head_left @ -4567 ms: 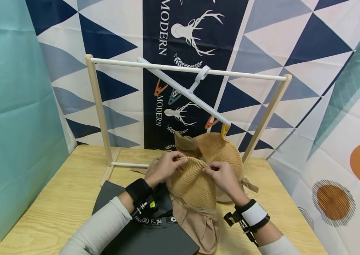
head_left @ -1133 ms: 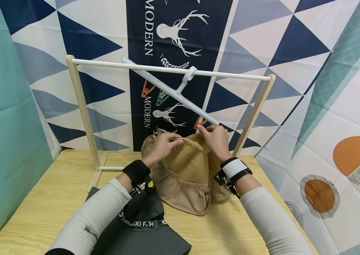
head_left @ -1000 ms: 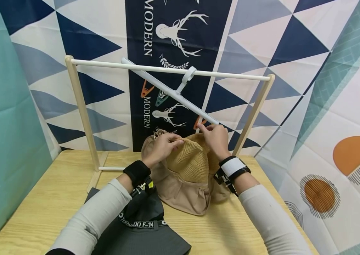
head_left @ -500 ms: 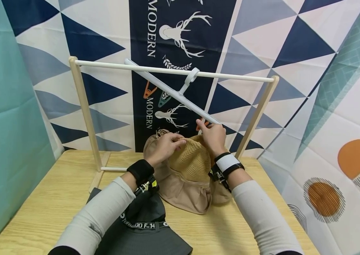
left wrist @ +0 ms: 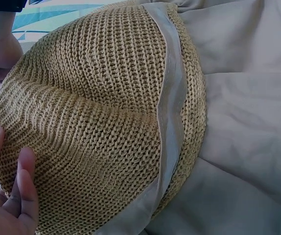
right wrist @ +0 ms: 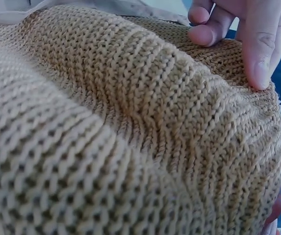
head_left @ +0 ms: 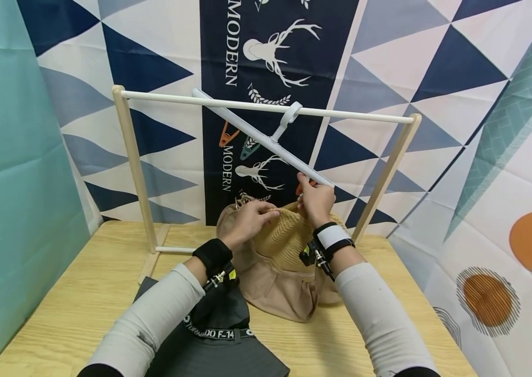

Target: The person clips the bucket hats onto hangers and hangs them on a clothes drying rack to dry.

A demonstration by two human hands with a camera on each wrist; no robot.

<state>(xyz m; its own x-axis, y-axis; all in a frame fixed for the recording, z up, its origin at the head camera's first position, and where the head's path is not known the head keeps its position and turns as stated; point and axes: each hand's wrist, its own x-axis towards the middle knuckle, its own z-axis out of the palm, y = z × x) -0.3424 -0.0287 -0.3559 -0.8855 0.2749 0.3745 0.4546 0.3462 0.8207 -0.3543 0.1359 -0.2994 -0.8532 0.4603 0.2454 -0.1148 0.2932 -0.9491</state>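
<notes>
My left hand (head_left: 251, 222) pinches the crown of the tan woven hat (head_left: 275, 241), below the sloping hanger (head_left: 261, 137); my right hand (head_left: 318, 203), higher, pinches an orange clip (head_left: 299, 189). My left forearm partly hides the dark hat (head_left: 214, 356) on the table (head_left: 73, 293).

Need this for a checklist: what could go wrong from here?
The front tan hat may slip: the left hand only pinches its top. The hanger, sloping from a single hook, might swing or slide along the rail. The lower orange clip, partly covered by the right hand, could grip crookedly.
</notes>
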